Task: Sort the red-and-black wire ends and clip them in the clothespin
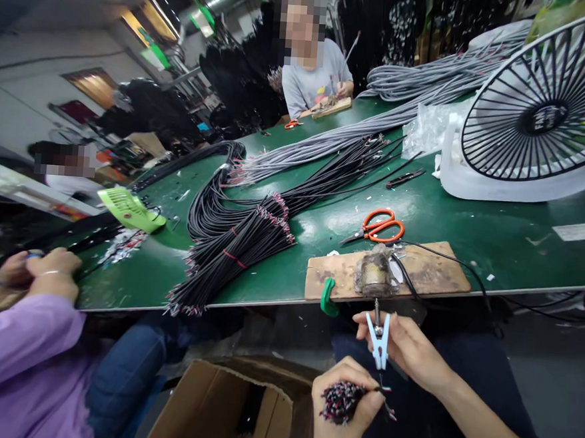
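My left hand point(342, 412) is closed around a thick bundle of thin black cables point(342, 401), their red, white and black wire ends pointing up at me. One cable end with a white and green tip sticks out by the thumb, just below a light blue clothespin point(380, 342). My right hand point(408, 350) curls round that clothespin, fingertips showing on both sides of it. The clothespin sits at the tip of a metal shaft point(377, 313) from a small motor point(375, 275) wrapped in clear film. The motor rests on a wooden board point(434, 265) at the table edge.
Orange-handled scissors point(383, 226), a black cutter knife point(404, 179), tied black cables point(234, 255), grey cables point(318, 137) and a white fan point(540, 116) lie or stand on the green table. A cardboard box point(209, 407) is below. Co-workers sit left and across.
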### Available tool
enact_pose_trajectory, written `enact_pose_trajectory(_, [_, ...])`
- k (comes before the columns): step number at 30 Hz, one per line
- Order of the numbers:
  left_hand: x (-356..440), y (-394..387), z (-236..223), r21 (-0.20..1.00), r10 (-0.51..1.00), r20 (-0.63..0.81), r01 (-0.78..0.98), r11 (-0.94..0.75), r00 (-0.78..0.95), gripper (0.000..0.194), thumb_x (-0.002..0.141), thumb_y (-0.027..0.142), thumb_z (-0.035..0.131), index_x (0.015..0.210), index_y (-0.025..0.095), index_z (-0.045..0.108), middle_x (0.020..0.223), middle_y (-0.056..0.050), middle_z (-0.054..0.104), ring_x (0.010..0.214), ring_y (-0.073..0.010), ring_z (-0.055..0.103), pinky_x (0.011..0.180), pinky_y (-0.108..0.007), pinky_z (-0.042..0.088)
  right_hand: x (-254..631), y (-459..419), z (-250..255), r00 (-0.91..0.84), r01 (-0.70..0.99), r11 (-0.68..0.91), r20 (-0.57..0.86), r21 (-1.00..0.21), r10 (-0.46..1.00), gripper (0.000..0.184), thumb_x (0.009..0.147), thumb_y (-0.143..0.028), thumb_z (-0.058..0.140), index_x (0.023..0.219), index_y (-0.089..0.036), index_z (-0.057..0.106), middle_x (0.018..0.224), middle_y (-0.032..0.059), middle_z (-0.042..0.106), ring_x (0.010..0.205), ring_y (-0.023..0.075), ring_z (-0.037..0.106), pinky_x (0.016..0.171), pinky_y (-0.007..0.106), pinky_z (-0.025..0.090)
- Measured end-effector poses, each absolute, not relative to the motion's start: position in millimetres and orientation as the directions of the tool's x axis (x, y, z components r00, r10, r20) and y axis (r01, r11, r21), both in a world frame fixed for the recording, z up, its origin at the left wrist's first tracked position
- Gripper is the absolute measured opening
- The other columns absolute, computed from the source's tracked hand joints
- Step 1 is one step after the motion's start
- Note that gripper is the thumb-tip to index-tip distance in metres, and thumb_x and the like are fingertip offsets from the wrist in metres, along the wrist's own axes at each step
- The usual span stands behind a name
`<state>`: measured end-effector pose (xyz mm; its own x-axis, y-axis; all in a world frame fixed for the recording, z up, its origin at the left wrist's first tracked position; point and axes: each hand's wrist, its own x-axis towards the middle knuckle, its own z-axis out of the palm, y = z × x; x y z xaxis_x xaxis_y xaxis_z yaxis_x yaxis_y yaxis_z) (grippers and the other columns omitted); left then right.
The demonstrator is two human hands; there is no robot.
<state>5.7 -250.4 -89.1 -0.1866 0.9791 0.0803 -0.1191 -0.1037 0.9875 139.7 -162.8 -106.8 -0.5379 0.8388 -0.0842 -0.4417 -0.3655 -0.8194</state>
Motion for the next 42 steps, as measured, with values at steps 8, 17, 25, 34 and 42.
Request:
enact_pose_trajectory(8, [13.9, -243.4, -87.0, 0.993, 0.947, -0.010, -0.113, -0.027, -0.320, 0.015, 0.069, 0.031, 0.086, 0.065, 0.019, 0.078, 0.060, -0.002, 0.066, 0.055, -0.0147, 0.056, 0.056, -0.025, 0.043, 127.3, -162.3, -102.6, -0.501, -0.600, -0.458, -0.138, -0.656, 0.854, 0.045, 0.082, -0.057, 0.071, 0.080, -0.012, 0.075, 0.070, 0.0062, 0.068, 0.065, 0.0148, 0.059, 0.061, 0.025, 0.046])
enact_pose_trajectory(17, [11.9, -243.3, -83.3, 0.997, 0.959, -0.042, -0.070, 0.023, -0.280, 0.019, 0.072, 0.036, 0.084, 0.065, 0.019, 0.078, 0.060, -0.002, 0.067, 0.055, -0.0145, 0.058, 0.056, -0.023, 0.042, 137.0, -165.6, -116.4, -0.566, -0.597, -0.537, -0.161, -0.596, 0.808, 0.053, 0.087, -0.064, 0.061, 0.086, -0.013, 0.076, 0.070, 0.0065, 0.067, 0.064, 0.0150, 0.057, 0.059, 0.026, 0.045])
enact_pose_trajectory(25, [5.7, -258.5, -90.3, 0.999, 0.980, -0.046, -0.014, 0.044, -0.196, 0.025, 0.077, 0.039, 0.079, 0.067, 0.017, 0.076, 0.060, -0.004, 0.067, 0.057, -0.0174, 0.060, 0.057, -0.027, 0.046, 169.6, -181.0, -138.6, -0.410, -0.238, -0.267, -0.153, -0.934, 0.899, 0.031, 0.086, -0.046, 0.071, 0.088, -0.016, 0.071, 0.075, 0.0024, 0.064, 0.069, 0.0157, 0.057, 0.065, 0.028, 0.047])
enact_pose_trajectory(34, [13.0, -266.6, -95.3, 0.965, 0.954, -0.234, 0.072, 0.251, -0.186, 0.018, 0.069, 0.027, 0.083, 0.065, 0.014, 0.070, 0.059, 0.000, 0.064, 0.056, -0.0137, 0.053, 0.056, -0.024, 0.043, 171.2, -201.5, -93.5, -0.530, 0.029, 0.270, 0.214, -0.962, 0.820, 0.012, 0.091, -0.021, 0.063, 0.082, -0.019, 0.071, 0.076, 0.0043, 0.068, 0.074, 0.0199, 0.062, 0.087, 0.041, 0.047])
enact_pose_trajectory(42, [17.6, -282.6, -114.2, 0.950, 0.887, -0.312, -0.116, 0.290, -0.340, 0.034, 0.061, 0.041, 0.090, 0.069, 0.016, 0.068, 0.061, -0.002, 0.068, 0.055, -0.0193, 0.064, 0.055, -0.030, 0.054, 178.0, -206.3, -105.8, -0.493, -0.024, 0.222, 0.204, -0.975, 0.846, 0.021, 0.096, -0.029, 0.059, 0.081, -0.019, 0.070, 0.075, 0.0040, 0.068, 0.072, 0.0194, 0.062, 0.092, 0.043, 0.045])
